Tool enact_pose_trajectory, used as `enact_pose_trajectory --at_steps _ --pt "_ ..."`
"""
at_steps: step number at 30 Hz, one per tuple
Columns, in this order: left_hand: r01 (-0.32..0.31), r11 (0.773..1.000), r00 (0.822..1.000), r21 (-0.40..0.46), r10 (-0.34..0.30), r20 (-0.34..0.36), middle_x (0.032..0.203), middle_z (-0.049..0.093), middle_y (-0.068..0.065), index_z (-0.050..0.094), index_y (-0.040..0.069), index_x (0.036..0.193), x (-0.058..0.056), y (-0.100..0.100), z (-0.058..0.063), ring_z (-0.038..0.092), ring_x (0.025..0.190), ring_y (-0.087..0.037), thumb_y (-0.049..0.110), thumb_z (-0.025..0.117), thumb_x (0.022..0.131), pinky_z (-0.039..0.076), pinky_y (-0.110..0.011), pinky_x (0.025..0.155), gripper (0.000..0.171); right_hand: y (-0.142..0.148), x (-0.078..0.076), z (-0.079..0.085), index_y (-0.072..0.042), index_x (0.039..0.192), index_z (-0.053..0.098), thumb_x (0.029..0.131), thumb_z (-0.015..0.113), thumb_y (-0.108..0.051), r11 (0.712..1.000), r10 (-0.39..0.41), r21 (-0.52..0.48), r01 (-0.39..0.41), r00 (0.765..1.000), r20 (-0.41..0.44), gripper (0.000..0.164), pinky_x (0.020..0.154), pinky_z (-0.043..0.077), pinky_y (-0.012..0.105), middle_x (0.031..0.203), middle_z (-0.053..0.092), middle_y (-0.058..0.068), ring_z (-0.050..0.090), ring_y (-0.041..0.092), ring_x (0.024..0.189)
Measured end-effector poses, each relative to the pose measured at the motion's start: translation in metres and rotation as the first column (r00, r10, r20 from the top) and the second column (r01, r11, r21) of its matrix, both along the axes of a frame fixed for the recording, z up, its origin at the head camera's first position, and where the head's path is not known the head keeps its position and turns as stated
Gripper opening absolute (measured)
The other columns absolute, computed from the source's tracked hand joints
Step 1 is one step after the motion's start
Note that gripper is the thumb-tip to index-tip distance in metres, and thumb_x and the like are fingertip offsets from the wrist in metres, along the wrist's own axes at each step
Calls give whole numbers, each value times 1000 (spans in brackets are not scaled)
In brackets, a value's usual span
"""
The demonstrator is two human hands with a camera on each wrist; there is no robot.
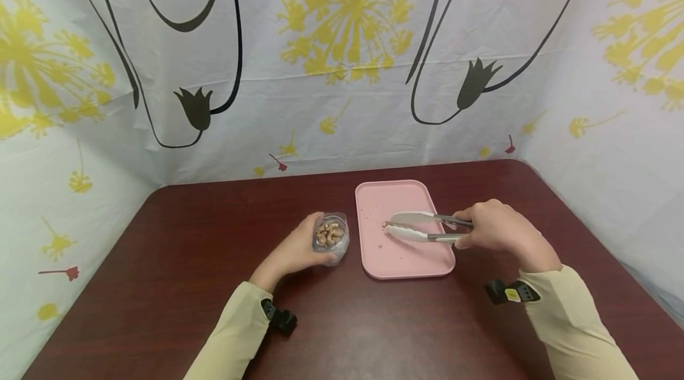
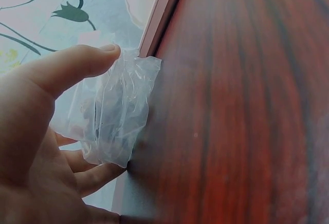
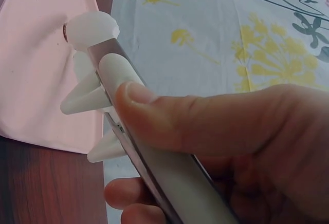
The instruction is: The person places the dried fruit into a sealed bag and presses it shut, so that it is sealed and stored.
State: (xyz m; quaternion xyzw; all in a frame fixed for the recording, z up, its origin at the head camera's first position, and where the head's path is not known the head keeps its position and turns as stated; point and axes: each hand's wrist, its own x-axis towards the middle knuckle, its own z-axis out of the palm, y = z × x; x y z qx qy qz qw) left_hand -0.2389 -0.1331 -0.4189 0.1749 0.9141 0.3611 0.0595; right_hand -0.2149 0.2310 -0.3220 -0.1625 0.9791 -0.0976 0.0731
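My left hand (image 1: 296, 249) grips a clear, crinkled plastic bag (image 2: 121, 113), thumb on one side and fingers on the other. Its mouth faces up, and brown nut-like pieces (image 1: 329, 233) show inside. In my right hand (image 1: 497, 228) are kitchen tongs (image 1: 427, 237) with metal arms and white tips, the thumb pressing on one arm in the right wrist view. Those tips reach over the pink tray (image 1: 395, 193), spread slightly apart. A small brown piece (image 1: 386, 224) shows at the end of the nearer tip; I cannot tell whether the tongs pinch it.
The tray lies flat on a dark red-brown wooden table (image 1: 214, 237), right of the bag, with a few small crumbs on it. Behind the table hangs a white patterned cloth (image 1: 320, 113), which also runs along both sides.
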Motion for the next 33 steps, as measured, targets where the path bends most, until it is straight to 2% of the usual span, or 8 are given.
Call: enact_pose_trajectory --at_steps 10,18,28,33 --pt "0 1000 1000 0 0 7 140 43 -17 27 1 146 -1 0 -1 48 123 -27 27 82 73 39 -46 103 95 -2 1 -3 -23 86 70 69 81 -26 1000 20 -14 -20 1000 -6 20 58 39 31 65 56 -8 48 13 65" --pt "-1 1000 1000 -4 1 9 140 43 -18 27 0 146 0 0 1 48 123 -28 27 82 73 39 -47 103 96 2 0 -6 -20 98 73 70 79 -27 1000 5 -14 -5 1000 -7 30 60 41 32 68 59 -8 50 15 68" --pt "7 1000 1000 5 -7 10 139 44 -17 26 0 146 0 0 2 48 122 -27 27 82 73 39 -47 103 96 3 -1 -5 -21 95 72 70 79 -27 1000 20 -8 -20 1000 -13 27 59 40 31 66 57 -8 49 14 66" --pt "4 1000 1000 14 -4 10 139 44 -17 27 1 146 -1 0 0 48 123 -27 27 82 73 39 -47 103 96 1 -1 -2 -19 99 72 71 79 -27 1000 4 -18 -4 1000 2 30 58 37 30 64 55 -8 47 15 65"
